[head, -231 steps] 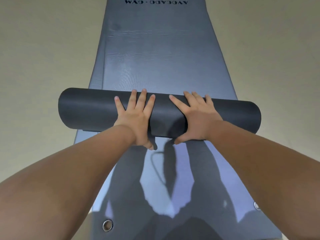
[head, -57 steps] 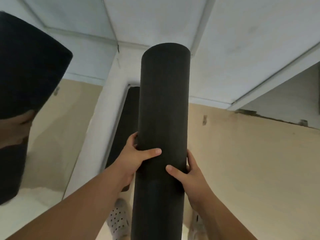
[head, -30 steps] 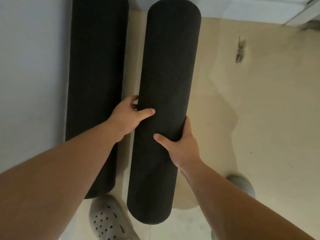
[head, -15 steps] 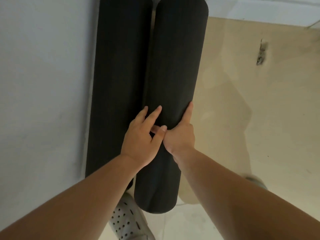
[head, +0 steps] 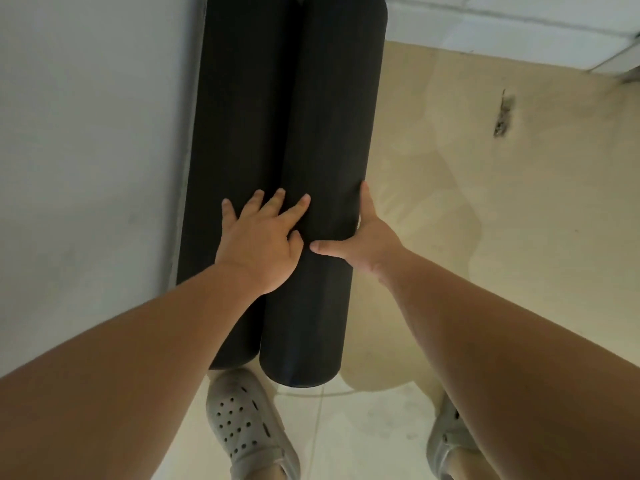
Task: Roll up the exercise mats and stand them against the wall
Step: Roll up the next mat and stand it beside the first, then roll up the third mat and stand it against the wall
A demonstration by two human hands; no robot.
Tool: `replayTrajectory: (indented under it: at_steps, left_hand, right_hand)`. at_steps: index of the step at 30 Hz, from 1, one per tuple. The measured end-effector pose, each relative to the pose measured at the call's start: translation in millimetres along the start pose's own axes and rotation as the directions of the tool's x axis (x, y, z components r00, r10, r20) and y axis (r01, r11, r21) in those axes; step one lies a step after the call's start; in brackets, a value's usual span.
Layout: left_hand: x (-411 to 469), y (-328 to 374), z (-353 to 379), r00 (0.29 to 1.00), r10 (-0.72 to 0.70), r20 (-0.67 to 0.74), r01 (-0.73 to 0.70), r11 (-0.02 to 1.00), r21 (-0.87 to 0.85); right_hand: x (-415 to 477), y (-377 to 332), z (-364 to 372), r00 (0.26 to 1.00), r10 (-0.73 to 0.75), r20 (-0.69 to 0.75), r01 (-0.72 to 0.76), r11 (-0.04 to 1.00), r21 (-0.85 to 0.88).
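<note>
Shift: left hand (head: pixel 258 245) flattens, straight-fingered, bridging upright black rolled foam mat (head: pixel 325 150) and second black roll (head: pixel 239 116).
Right hand (head: pixel 369 239): presses mat's outer side, thumb spread.
Axis: vertical, dead ahead.

2 rolled mats upright, side by side, touching along length. L mat (head: pixel 239 133) against side wall (head: pixel 86 150) at L; R mat (head: pixel 332 133) just R of it, back wall (head: pixel 519 202) behind and to R. Both mats' lower ends on floor (head: pixel 363 438). L hand (head: pixel 259 244) flat across seam btw mats, fingers up. R hand (head: pixel 367 240) on R flank of R mat, thumb across its front. L shoe (head: pixel 242 424) on floor just in front of mats' bases; R shoe (head: pixel 446 434) well to R, partly under R forearm.
</note>
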State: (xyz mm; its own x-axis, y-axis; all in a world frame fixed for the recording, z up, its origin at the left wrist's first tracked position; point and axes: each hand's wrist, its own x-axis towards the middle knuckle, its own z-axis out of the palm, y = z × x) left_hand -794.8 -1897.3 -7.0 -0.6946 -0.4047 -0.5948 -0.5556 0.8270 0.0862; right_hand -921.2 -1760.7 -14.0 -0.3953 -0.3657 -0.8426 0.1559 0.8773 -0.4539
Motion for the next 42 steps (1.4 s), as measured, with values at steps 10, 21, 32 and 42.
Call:
replayTrajectory:
  at_steps: [10,21,32,42]
  left_hand:
    - [-75.6,43.6,-80.5,0.959,-0.210,0.190,0.232,0.967,-0.103]
    - [-328.0,142.1,-365.2,0.916,-0.332,0.227,0.392,0.616,-0.683]
    - [-481.7,221.4,-489.7,0.989,-0.135,-0.065,0.049,0.702,-0.710]
    - [-587.1,253.0,-445.1,0.965,0.258,-0.050,-0.253,0.857,-0.448]
  right_hand:
    - [-138.0,-13.5,-70.5,0.993,0.113,-0.038,-0.108,0.989,0.105]
    - [-448.6,-120.7,-287.2,0.996,-0.082,-0.022,0.083,0.995,0.053]
    - [-688.2,-96.4,-316.3,0.949,-0.190,-0.252,0.248,0.943,0.220]
    - [-861.8,54.0,-187.6,0.863,0.041,-0.503,0.194,0.893,0.406]
